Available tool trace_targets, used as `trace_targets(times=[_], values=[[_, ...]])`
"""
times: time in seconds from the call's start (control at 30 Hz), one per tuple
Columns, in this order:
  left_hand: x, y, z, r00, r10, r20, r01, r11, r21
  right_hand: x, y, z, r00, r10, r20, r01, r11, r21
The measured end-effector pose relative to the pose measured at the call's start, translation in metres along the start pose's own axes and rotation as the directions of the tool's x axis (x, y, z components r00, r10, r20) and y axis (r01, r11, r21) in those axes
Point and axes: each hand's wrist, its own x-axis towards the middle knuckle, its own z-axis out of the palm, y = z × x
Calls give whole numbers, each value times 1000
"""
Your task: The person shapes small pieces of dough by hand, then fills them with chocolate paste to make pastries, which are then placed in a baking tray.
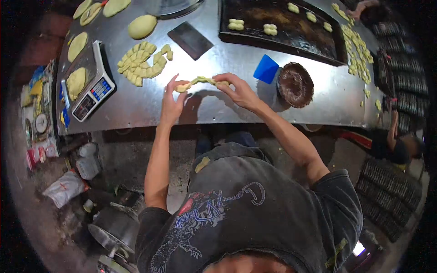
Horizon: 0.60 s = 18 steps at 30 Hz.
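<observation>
A short strip of pale yellow dough (201, 80) arches between my two hands just over the steel table. My left hand (172, 102) pinches its left end between thumb and fingers. At the other end, my right hand (240, 94) has its fingers and thumb closed on the dough. Left of my hands lies a cluster of cut dough pieces (143, 68), with a few separate ones at its right side. A dark flat rectangular plate (190, 40) rests beyond them. To the right are a blue plastic scraper (266, 69) and a bowl of dark brown paste (296, 85).
A dark baking tray (277, 38) with several shaped dough pieces sits at the back right. Many small dough pieces (357, 50) lie past it. A digital scale (93, 98) bearing dough stands left, near larger dough rounds (142, 26). Another person (393, 143) is at far right.
</observation>
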Motion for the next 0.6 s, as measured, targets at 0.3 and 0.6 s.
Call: trace_targets(times=[0.3,0.6], values=[[-47,-92,-2,997,19,74,-56,839,542,-82,138,-18,989,-45,-139,-9,932,-362],[-34,-40,143,838,209,503,-423,832,358,-46,108,28,952,-1,-306,-118,922,-369]])
